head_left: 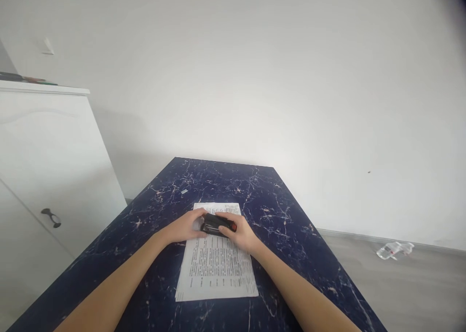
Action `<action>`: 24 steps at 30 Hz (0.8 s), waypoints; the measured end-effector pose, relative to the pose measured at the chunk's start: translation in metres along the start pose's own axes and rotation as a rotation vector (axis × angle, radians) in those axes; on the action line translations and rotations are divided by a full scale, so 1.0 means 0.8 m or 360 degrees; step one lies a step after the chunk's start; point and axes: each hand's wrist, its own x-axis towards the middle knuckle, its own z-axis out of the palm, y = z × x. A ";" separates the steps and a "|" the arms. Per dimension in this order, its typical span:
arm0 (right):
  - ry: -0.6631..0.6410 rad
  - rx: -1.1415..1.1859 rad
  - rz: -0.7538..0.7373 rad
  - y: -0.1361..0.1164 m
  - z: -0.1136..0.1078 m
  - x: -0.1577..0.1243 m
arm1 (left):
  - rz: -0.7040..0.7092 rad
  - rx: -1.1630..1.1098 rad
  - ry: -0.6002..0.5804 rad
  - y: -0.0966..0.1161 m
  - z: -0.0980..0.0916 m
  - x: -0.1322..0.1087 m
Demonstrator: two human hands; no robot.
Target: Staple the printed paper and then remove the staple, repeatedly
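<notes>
Stapler (214, 224) in both hands over the printed papers (218, 261)

From my remote seat I see the left hand (185, 225) closed on the left end of the stapler and the right hand (243, 231) wrapped around the other end, near its reddish part. The stapler lies crosswise over the upper half of the papers; whether it rests on them or hangs just above, I cannot tell. The papers lie flat on the dark blue table (225, 181), stacked with their edges roughly matched, a lower sheet showing slightly at the near left corner.

By my reading, the gathering of the pages is done, while the handling of the stapler is unfinished, since both hands have hold of it. Fingers hide much of it, so I cannot judge if it is loaded, nor do I see any staple in the pages. A small pale strip (184, 191), perhaps staples, lies beyond the papers, touched by neither hand
</notes>
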 end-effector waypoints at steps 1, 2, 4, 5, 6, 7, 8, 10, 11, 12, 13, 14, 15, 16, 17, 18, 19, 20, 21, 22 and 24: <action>-0.0012 0.0106 0.0014 0.002 -0.004 0.000 | -0.0009 0.0010 0.0015 0.000 -0.001 0.000; -0.0015 0.0207 0.0029 0.005 -0.008 0.001 | -0.0014 0.0020 0.0022 -0.001 -0.002 0.000; -0.0004 0.0382 0.0076 0.013 -0.013 0.002 | -0.0015 0.0037 0.0016 -0.004 -0.004 0.000; -0.0006 0.0448 0.0107 0.016 -0.014 0.003 | -0.0012 0.0044 0.0016 -0.005 -0.004 0.000; -0.0012 0.0504 0.0137 0.018 -0.014 0.003 | -0.0009 0.0049 0.0024 -0.007 -0.004 0.000; -0.0017 0.0556 0.0164 0.020 -0.014 0.004 | -0.0002 0.0052 0.0036 -0.008 -0.003 0.000; -0.0025 0.0599 0.0181 0.020 -0.013 0.005 | 0.0006 0.0051 0.0051 -0.008 -0.002 0.001; -0.0042 0.0628 0.0190 0.018 -0.011 0.005 | 0.0016 0.0035 0.0078 -0.008 -0.002 0.001; -0.0043 0.0621 0.0187 0.017 -0.011 0.005 | 0.0023 0.0018 0.0077 -0.008 -0.002 0.001; -0.0042 0.0609 0.0181 0.015 -0.011 0.005 | 0.0031 -0.0006 0.0068 -0.007 -0.002 0.001; -0.0039 0.0592 0.0177 0.014 -0.010 0.005 | 0.0041 -0.0035 0.0061 -0.007 -0.003 0.001; -0.0032 0.0570 0.0177 0.013 -0.010 0.005 | 0.0053 -0.0064 0.0052 -0.007 -0.003 0.001; -0.0023 0.0543 0.0182 0.013 -0.010 0.005 | 0.0066 -0.0091 0.0040 -0.006 -0.004 0.001; -0.0012 0.0511 0.0189 0.013 -0.010 0.004 | 0.0077 -0.0113 0.0032 -0.006 -0.004 0.001; -0.0004 0.0477 0.0199 0.013 -0.010 0.004 | 0.0083 -0.0129 0.0029 -0.007 -0.004 0.002; 0.0000 0.0443 0.0210 0.013 -0.010 0.004 | 0.0085 -0.0141 0.0032 -0.007 -0.004 0.002; -0.0002 0.0418 0.0217 0.013 -0.010 0.004 | 0.0082 -0.0146 0.0032 -0.007 -0.004 0.002; -0.0012 0.0407 0.0218 0.013 -0.010 0.004 | 0.0073 -0.0145 0.0033 -0.007 -0.004 0.002; -0.0026 0.0413 0.0213 0.013 -0.010 0.004 | 0.0060 -0.0140 0.0035 -0.006 -0.004 0.002; -0.0046 0.0439 0.0202 0.012 -0.010 0.004 | 0.0046 -0.0132 0.0032 -0.005 -0.004 0.002; -0.0094 0.0536 0.0178 0.010 -0.011 0.005 | 0.0031 -0.0130 0.0019 -0.003 -0.003 0.002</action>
